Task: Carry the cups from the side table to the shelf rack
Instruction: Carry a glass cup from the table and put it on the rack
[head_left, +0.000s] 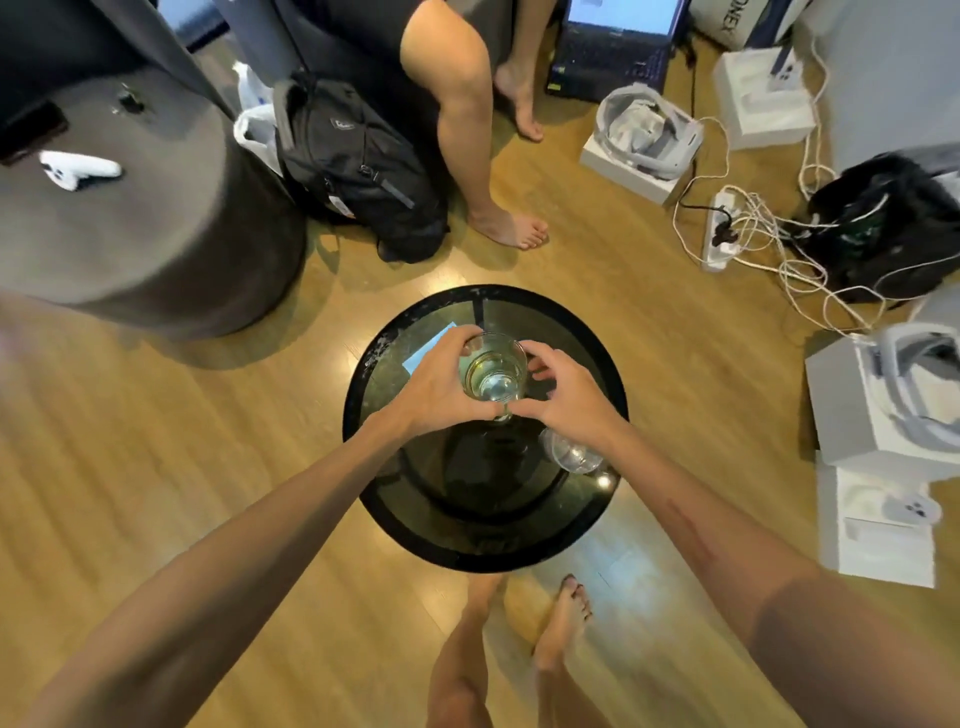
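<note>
Pickup step: glass cup (494, 375) is gripped by left hand (441, 382), steadied by right hand (563, 397) fingertips over counter (597, 364); level lift needed next.

The cup (495, 375) is clear, smooth glass, and a second cup (570, 453) near the table's right edge looks the same, glinting where light strikes it. The table (483, 540) has a dark, glossy top that looks like tinted glass, set in a black rim with pale scuffs along its upper left. On it lies a matt, pale blue sheet (423, 353), probably paper, though the view is too blurred to be sure. The floor (171, 467) is warm wood-grain board with a soft sheen. The backpack (353, 161) is black woven cloth, matt. The boxes (878, 540) are white matt card.
</note>
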